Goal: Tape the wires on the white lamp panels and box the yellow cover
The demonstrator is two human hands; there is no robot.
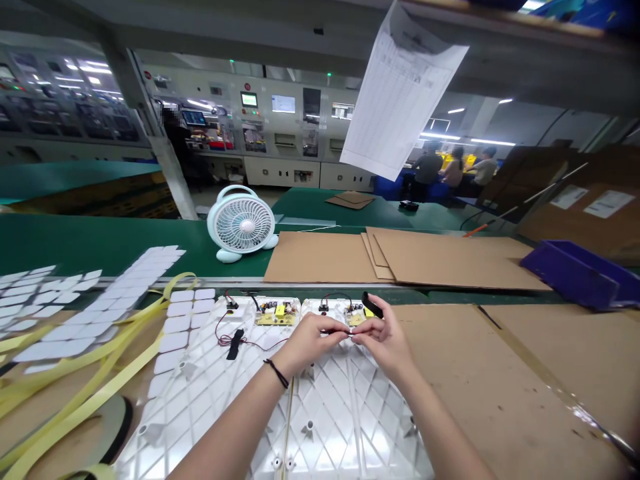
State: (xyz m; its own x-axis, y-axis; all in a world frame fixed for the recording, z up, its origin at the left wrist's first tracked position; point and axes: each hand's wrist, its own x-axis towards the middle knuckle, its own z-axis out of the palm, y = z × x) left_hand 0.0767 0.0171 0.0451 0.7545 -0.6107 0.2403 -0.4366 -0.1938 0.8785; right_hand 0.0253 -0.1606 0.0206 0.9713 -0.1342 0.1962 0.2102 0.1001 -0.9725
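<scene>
My left hand [311,339] and my right hand [381,340] meet over the far end of a white ribbed plastic panel [345,413]. Both pinch a thin wire [345,332] between their fingertips. A black strip [372,305] sticks up behind my right hand. Two small yellow-green circuit boards [277,313] sit at the panel's far edge, the right one [354,315] partly hidden by my fingers. A second white panel [210,393] lies to the left, with red and black wires and a black piece [235,343] on it.
White pads on sheets [120,300] and yellow backing strips [75,387] lie at left. A small white fan [242,225] stands on the green belt. Cardboard sheets [400,257] lie ahead, a purple bin [580,270] at right. A paper sheet [400,87] hangs overhead. People stand far back.
</scene>
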